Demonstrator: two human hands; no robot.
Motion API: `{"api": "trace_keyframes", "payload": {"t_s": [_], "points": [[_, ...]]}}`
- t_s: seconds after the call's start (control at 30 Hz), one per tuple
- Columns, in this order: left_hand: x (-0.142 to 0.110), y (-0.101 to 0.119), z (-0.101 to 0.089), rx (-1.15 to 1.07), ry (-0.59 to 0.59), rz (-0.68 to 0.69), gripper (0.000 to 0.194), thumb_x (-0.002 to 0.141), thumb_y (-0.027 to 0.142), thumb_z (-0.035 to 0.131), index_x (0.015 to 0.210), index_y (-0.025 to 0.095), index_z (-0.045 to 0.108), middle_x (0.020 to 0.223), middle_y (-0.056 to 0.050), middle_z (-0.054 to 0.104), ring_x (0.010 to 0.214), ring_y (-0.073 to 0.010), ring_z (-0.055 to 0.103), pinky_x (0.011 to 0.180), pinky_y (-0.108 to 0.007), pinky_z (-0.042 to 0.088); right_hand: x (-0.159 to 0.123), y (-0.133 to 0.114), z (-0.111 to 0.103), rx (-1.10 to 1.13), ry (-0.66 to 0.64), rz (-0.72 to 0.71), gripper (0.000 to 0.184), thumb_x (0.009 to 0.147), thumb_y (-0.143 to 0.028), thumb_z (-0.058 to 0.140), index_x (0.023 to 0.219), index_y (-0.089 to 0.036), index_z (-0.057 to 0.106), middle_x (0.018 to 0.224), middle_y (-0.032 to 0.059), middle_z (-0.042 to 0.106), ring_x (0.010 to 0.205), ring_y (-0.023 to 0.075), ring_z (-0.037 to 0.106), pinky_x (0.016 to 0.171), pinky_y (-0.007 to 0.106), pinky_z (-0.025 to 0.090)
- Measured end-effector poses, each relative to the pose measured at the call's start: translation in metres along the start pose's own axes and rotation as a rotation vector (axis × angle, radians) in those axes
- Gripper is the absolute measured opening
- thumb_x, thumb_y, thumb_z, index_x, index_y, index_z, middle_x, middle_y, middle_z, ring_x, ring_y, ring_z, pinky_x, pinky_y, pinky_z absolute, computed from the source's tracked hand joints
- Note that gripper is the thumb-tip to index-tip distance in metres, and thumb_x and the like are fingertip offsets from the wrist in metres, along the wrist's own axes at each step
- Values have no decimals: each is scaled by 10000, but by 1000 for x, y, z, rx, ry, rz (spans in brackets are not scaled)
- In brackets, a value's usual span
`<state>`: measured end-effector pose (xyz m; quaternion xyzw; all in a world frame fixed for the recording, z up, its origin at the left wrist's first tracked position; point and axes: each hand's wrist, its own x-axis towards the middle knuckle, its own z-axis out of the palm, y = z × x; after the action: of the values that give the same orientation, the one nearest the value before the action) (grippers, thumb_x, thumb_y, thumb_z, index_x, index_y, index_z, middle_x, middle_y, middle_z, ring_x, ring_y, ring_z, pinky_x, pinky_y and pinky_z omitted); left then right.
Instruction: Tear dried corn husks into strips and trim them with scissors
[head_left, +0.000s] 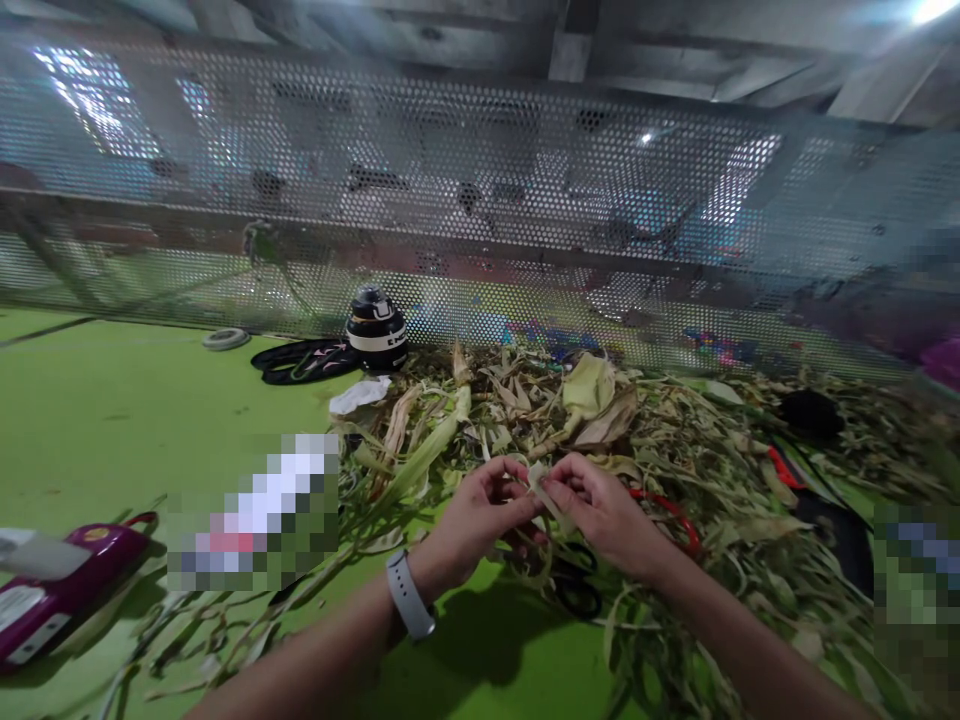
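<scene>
Over the front edge of a heap of dried corn husks [517, 395], my two hands meet. My left hand [476, 515], with a pale watch band on its wrist, has its fingertips pinched on a small pale strip of corn husk [538, 480]. My right hand [604, 510] grips the same strip between thumb and fingers. Under the hands lie black scissor handles [581, 597], partly covered by husk scraps. Red loop handles [686, 525] show beside my right hand; the rest of that tool is hidden. A broad yellowish husk [589, 385] rests higher on the heap.
A black jug with a white band [376, 340] stands behind the heap, near a black flat item [304, 360] and a white crumpled tissue [360, 394]. At left lies a purple device [97, 560] on the green table [90, 410]. A perforated metal screen [450, 200] closes off the back.
</scene>
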<state>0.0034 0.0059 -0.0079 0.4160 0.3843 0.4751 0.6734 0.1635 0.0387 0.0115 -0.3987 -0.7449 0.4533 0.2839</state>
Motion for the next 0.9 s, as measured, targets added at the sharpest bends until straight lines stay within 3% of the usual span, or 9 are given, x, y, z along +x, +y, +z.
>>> {"api": "trace_keyframes", "payload": {"t_s": [0.47, 0.8, 0.9], "points": [[-2, -9, 0, -126, -65, 51, 273, 711, 257, 658, 819, 202, 414, 646, 55, 586, 455, -95, 608, 370, -140, 439, -6, 1, 11, -16, 98, 8, 248, 863, -410, 436, 799, -174, 482, 729, 4, 545, 678, 123, 506, 613, 228, 411], [-4, -13, 6, -19, 74, 106, 314, 686, 284, 671, 693, 194, 370, 496, 80, 537, 422, -111, 586, 408, -193, 467, -4, 8, 15, -115, 184, 8, 241, 856, -397, 440, 793, -171, 495, 701, -2, 538, 630, 113, 477, 565, 217, 384], [-4, -14, 8, -49, 111, 88, 334, 681, 316, 677, 798, 204, 385, 553, 88, 536, 420, -106, 580, 398, -194, 458, -2, 10, 14, -105, 183, 17, 233, 856, -394, 437, 807, -173, 496, 678, -11, 534, 586, 102, 463, 533, 212, 376]]}}
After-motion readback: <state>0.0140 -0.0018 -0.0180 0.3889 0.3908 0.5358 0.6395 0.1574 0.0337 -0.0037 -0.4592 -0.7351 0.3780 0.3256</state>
